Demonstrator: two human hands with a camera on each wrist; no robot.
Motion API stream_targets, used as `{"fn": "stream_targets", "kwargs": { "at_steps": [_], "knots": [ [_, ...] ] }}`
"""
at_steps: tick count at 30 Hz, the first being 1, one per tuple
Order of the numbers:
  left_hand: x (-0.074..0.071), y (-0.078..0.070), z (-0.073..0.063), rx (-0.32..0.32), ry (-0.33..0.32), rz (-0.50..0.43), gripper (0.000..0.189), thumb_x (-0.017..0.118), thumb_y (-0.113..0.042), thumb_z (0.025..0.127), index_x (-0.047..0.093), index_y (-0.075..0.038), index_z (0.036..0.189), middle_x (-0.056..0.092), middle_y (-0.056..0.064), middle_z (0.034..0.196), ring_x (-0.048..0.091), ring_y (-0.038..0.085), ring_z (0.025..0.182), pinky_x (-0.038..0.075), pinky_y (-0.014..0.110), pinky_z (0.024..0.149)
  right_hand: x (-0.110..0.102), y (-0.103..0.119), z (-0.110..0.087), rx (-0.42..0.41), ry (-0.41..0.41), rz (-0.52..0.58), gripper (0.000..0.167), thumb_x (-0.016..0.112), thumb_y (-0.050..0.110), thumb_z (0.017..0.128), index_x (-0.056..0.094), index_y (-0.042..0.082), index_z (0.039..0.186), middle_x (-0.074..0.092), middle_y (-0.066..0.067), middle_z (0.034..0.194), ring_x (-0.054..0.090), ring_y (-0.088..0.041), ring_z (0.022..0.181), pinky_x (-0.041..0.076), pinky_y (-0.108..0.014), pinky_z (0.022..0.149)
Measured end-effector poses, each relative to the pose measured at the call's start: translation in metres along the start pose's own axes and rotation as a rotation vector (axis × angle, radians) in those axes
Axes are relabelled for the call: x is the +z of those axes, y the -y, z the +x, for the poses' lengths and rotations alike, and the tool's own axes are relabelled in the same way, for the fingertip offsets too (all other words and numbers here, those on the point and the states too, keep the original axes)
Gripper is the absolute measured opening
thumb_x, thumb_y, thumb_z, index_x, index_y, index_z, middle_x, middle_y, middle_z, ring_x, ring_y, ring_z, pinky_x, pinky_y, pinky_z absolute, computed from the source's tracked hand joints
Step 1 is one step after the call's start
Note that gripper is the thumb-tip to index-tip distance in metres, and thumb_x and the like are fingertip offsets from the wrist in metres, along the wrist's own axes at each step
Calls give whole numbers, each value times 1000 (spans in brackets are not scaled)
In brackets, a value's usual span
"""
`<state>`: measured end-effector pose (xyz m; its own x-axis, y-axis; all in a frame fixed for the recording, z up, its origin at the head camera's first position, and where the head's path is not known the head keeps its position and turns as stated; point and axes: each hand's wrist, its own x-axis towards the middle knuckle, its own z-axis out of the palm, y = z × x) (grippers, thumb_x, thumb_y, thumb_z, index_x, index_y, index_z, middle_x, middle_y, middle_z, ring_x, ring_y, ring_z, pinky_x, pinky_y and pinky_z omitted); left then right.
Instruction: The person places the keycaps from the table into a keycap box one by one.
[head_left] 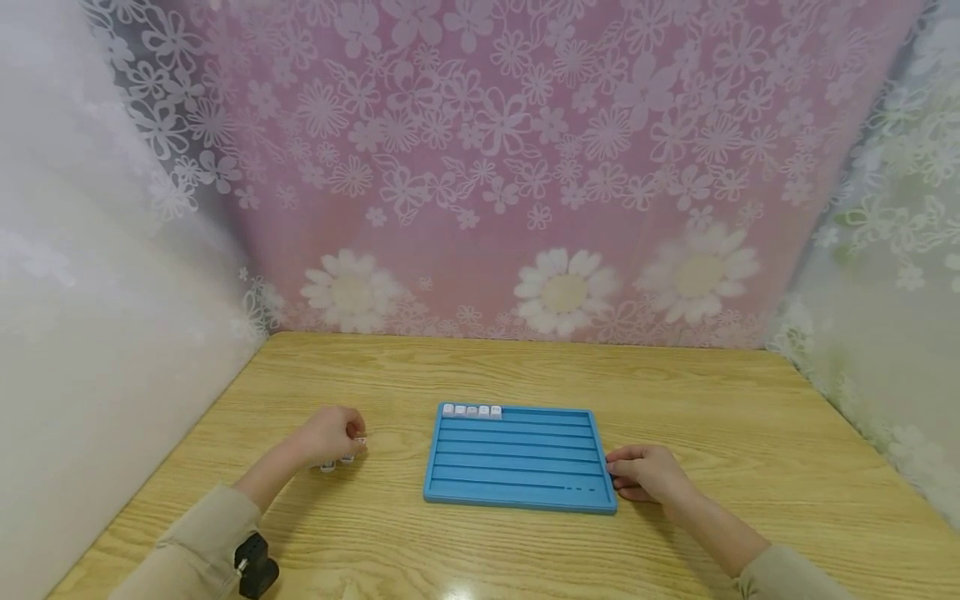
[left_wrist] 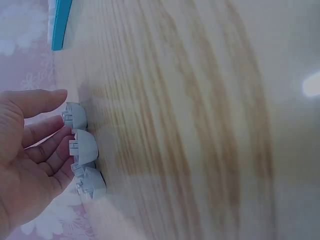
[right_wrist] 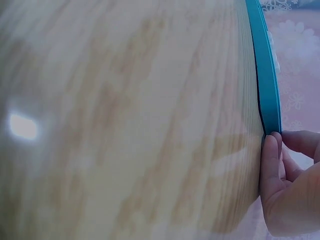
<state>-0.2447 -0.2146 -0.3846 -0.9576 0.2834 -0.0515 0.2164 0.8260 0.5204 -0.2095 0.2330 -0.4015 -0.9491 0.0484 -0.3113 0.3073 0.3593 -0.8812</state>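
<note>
A blue ridged tray lies on the table, with several white keycaps side by side in the left part of its top row. At the tray's right edge my right hand grips the rim; thumb and fingers meet around its corner in the right wrist view. Left of the tray, my left hand is over a small group of loose white keycaps. Its thumb and forefinger are around the endmost keycap, while the other fingers curl behind the rest. Some of these keycaps show their hollow undersides.
The wood-grain table runs back to a pink flowered cloth. Pale cloth walls close in both sides. A black device is strapped on the left sleeve. Light glares off the table's front edge.
</note>
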Motion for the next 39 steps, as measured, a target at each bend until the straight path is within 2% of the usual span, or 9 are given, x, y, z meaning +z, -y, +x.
{"fn": "stream_targets", "kwargs": {
  "at_steps": [3,8,16,24,31,35,39],
  "knots": [
    [2,0,0,-16,14,10,23,73,-11,77,63,-1,95,58,4,84,53,17,76,47,35,68,0,0,1,-2,2,-1,25,60,3,87,60,-11,107,61,-5,77,58,-14,66,53,-28,61],
    [3,-1,0,16,15,39,22,72,-9,77,63,1,95,57,4,84,52,18,76,46,36,68,0,2,1,-1,4,-1,25,60,3,87,59,-11,108,61,-5,78,58,-14,67,53,-28,62],
    [5,-1,2,36,-6,55,14,69,-2,77,65,0,91,55,3,79,50,16,70,45,32,62,0,2,1,-13,13,8,24,59,3,86,60,-11,107,61,-5,77,58,-14,66,53,-28,61],
    [4,-3,7,31,-53,8,19,67,-1,79,65,3,97,55,6,88,51,19,77,47,33,66,-1,2,1,-11,16,16,23,60,3,86,60,-10,105,61,-6,77,58,-15,66,53,-28,61],
    [3,-7,9,54,-85,-1,20,62,-1,82,65,3,102,55,7,89,52,19,78,47,33,66,-3,0,2,-13,66,20,24,61,4,85,60,-10,105,62,-5,77,59,-14,66,53,-27,62],
    [3,-9,10,71,-102,-24,20,60,-3,86,64,2,105,55,8,93,55,20,81,48,32,65,-1,1,0,-9,33,16,25,61,3,86,60,-11,106,61,-5,76,58,-14,66,53,-28,61],
    [4,-12,11,61,-106,-100,22,59,-6,88,63,-1,109,56,10,104,58,22,86,50,32,64,0,2,-1,-1,6,14,23,60,2,86,60,-11,106,61,-5,75,58,-14,65,53,-28,60]
  ]
}}
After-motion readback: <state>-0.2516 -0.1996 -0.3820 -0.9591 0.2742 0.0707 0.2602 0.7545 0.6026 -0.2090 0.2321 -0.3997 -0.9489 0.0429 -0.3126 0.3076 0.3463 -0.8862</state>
